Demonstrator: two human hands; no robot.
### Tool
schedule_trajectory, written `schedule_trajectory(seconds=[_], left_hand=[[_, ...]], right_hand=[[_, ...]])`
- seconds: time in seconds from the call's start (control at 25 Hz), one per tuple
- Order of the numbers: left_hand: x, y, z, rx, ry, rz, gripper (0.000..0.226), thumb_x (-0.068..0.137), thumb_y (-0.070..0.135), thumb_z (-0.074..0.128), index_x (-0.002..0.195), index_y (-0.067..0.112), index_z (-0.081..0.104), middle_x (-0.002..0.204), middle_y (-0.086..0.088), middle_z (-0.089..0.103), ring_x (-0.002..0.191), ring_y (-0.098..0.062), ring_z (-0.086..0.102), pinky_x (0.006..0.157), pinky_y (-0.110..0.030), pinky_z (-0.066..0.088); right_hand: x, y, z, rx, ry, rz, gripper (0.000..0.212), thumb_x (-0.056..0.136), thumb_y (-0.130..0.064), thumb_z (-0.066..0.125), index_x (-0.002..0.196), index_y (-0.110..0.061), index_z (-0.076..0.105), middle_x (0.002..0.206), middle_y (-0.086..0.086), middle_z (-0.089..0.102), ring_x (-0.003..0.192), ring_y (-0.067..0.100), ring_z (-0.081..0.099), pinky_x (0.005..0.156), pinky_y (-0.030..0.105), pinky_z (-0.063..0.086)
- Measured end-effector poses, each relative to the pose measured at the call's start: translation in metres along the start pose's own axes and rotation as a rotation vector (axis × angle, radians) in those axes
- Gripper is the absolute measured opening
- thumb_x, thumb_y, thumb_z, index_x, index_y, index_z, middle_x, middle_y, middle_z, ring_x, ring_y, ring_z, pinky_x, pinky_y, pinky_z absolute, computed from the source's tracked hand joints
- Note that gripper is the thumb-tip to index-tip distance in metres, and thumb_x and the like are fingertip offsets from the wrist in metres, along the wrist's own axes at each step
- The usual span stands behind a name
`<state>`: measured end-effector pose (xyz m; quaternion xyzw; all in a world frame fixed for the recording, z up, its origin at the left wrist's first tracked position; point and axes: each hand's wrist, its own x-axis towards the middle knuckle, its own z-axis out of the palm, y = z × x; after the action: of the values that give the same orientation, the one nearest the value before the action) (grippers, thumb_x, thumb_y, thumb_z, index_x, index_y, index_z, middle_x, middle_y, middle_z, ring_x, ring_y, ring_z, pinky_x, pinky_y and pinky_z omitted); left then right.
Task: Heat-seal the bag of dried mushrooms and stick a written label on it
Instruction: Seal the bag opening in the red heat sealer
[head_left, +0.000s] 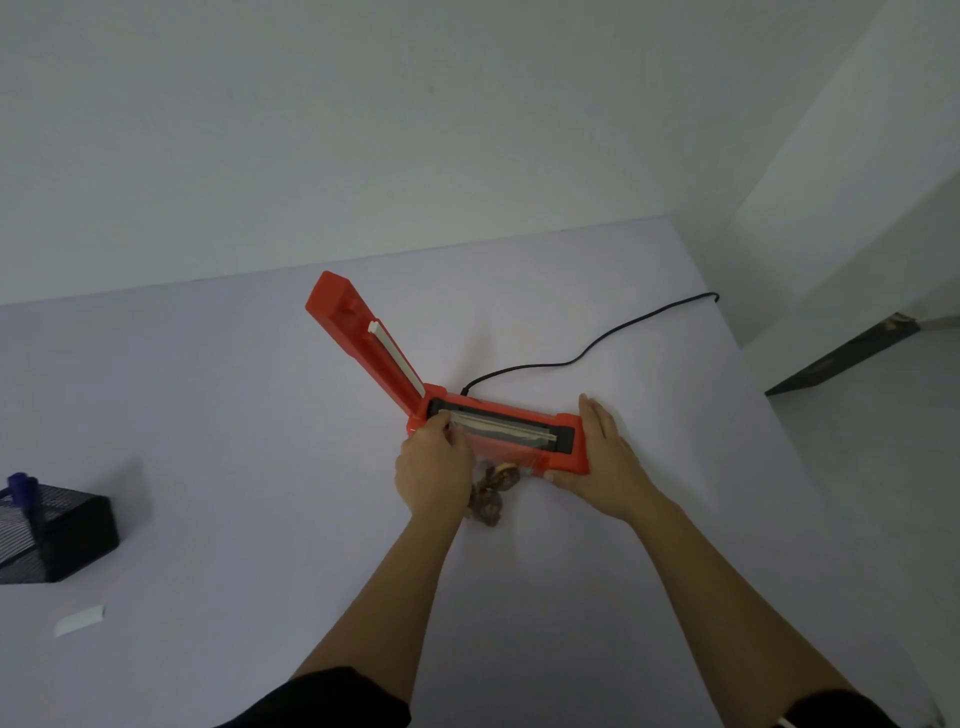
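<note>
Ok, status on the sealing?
Left hand pinches clear plastic mushroom bag, mouth across strip of red plastic heat sealer. Right hand rests on its end. Lid up, unsealed. Nothing blocking.

A single wide-angle view comes from the person's head, facing forward and steeply down over the desk (208, 415). Both forearms enter from the bottom edge and reach away from the lens, so the left hand (434, 470), right hand (605, 460), red sealer (374, 358) and bag (491, 499) sit near, just below frame centre. The wall (363, 130) fills the upper half, the floor (857, 467) shows at the right edge, and a mesh holder (57, 535) lies at the far left.
</note>
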<state>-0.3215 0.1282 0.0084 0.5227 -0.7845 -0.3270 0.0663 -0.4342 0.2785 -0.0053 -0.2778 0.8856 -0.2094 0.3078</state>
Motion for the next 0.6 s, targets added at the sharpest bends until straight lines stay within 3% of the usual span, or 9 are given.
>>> schedule_trajectory(seconds=[0.28, 0.6], left_hand=[[-0.0024, 0.0082, 0.0061, 0.035, 0.03, -0.023, 0.025, 0.097, 0.019, 0.042, 0.113, 0.014, 0.06, 0.104, -0.007, 0.065, 0.086, -0.027, 0.064, 0.073, -0.034, 0.052], [-0.0048, 0.0063, 0.0085, -0.063, 0.11, -0.033, 0.019, 0.094, 0.026, 0.05, 0.102, 0.014, 0.064, 0.088, -0.005, 0.069, 0.069, -0.02, 0.062, 0.061, -0.025, 0.047]], right_hand=[[-0.0016, 0.001, -0.0017, -0.006, -0.001, -0.009, 0.11, 0.076, -0.048, 0.07, 0.148, -0.013, -0.006, 0.158, 0.006, -0.002, 0.143, 0.027, 0.016, 0.115, 0.049, 0.021], [-0.0011, 0.0026, -0.0017, -0.005, 0.003, -0.007, 0.11, 0.076, -0.049, 0.069, 0.148, -0.014, -0.006, 0.158, 0.006, -0.002, 0.143, 0.027, 0.014, 0.116, 0.048, 0.019]])
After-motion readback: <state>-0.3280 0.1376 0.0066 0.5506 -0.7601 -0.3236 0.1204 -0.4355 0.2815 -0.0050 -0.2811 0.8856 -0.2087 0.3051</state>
